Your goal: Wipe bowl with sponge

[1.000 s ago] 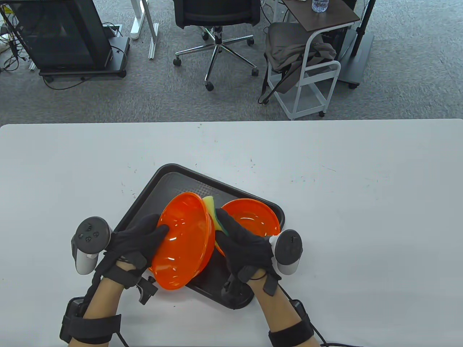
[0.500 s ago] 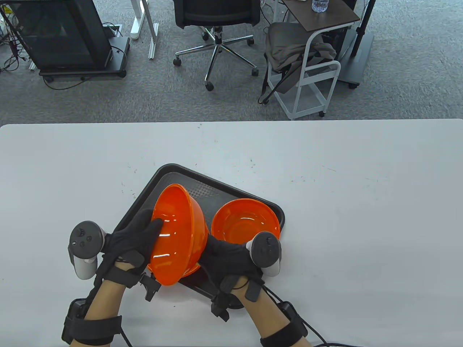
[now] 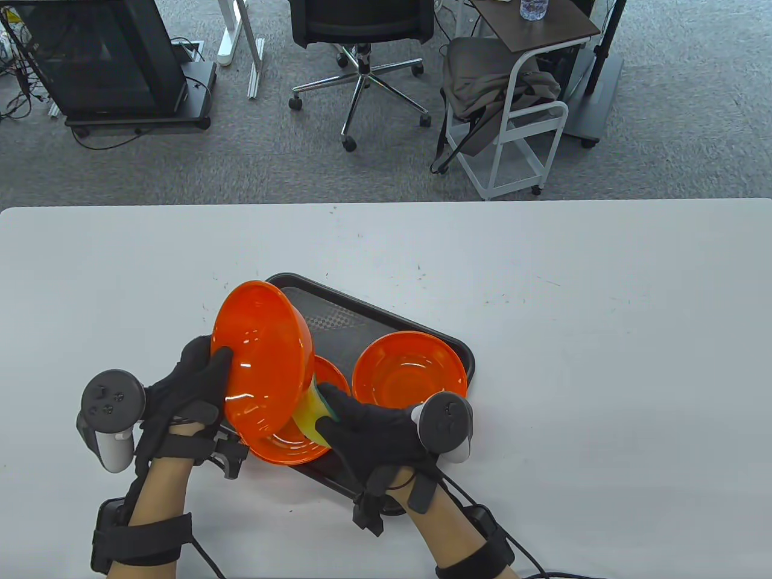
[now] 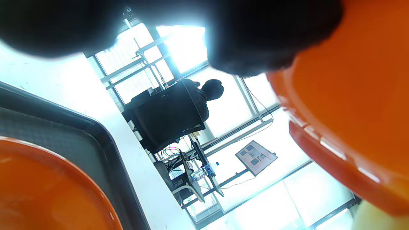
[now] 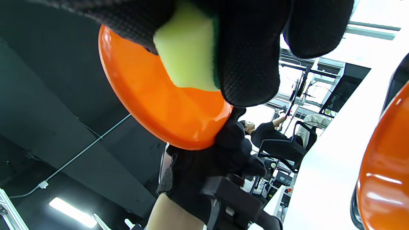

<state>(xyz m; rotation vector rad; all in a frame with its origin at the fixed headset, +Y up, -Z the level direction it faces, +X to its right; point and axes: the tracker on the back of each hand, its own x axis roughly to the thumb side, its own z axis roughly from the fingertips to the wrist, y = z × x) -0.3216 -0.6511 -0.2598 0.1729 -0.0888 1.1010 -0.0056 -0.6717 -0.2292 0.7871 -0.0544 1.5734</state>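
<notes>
Wipe under way — sponge on the outside of the held bowl.

Left hand (image 3: 193, 386) grips the bowl (image 3: 262, 356) by its rim, holding it tilted above the near-left corner of the tray (image 3: 338, 316). Right hand (image 3: 371, 431) clasps the sponge (image 3: 310, 416) and presses it to the bowl's outer wall near the base — palm turned left, fingers wrapped over the sponge. Judgement: outer surface partly wiped; how much remains I cannot tell. A second bowl (image 3: 410, 371) sits on the tray's right part, another orange piece under the held bowl.
</notes>
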